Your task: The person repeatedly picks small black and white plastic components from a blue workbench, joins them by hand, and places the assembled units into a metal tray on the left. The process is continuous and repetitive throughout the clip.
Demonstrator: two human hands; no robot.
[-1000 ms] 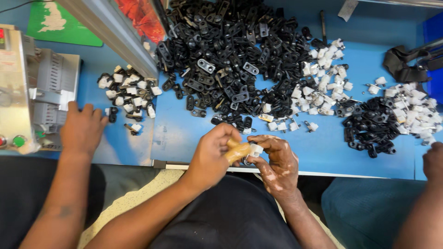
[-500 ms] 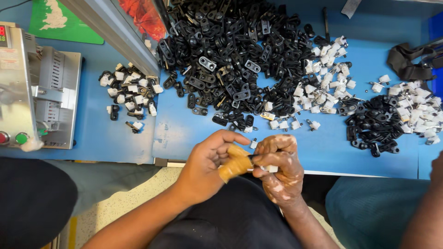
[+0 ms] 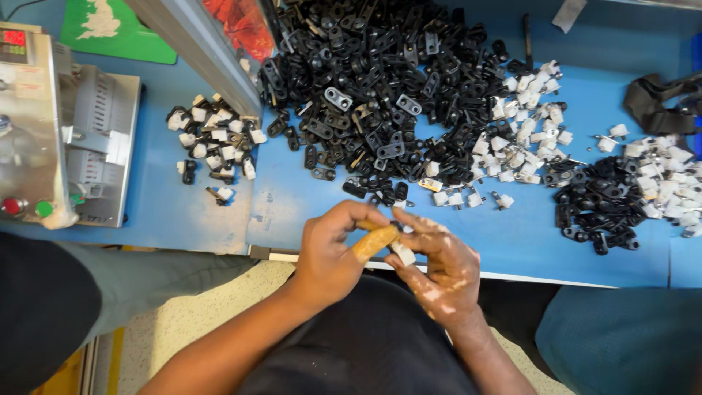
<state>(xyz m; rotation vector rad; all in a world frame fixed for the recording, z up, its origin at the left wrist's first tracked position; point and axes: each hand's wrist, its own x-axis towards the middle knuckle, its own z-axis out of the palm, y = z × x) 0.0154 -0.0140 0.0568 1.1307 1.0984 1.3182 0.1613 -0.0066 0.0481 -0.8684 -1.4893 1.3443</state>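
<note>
My left hand [image 3: 333,252] and my right hand [image 3: 439,267] meet over the near edge of the blue table [image 3: 512,241]. The left hand grips a short tan wooden-handled tool [image 3: 373,241]. The right hand pinches a small white plastic part [image 3: 402,254] against the tool's tip. A big heap of black plastic clips [image 3: 380,88] lies just beyond the hands. White plastic parts [image 3: 519,117] are strewn along its right side.
A small mixed pile of white and black pieces [image 3: 212,146] lies at the left, beside a grey metal machine [image 3: 51,132] with red and green buttons. Another black and white pile [image 3: 629,194] sits at the right. A co-worker's dark sleeve [image 3: 36,307] shows at lower left.
The co-worker's hand that rested on the table by the machine has withdrawn. My two hands stay together at the table's edge, turning the tool and the white part slightly.
</note>
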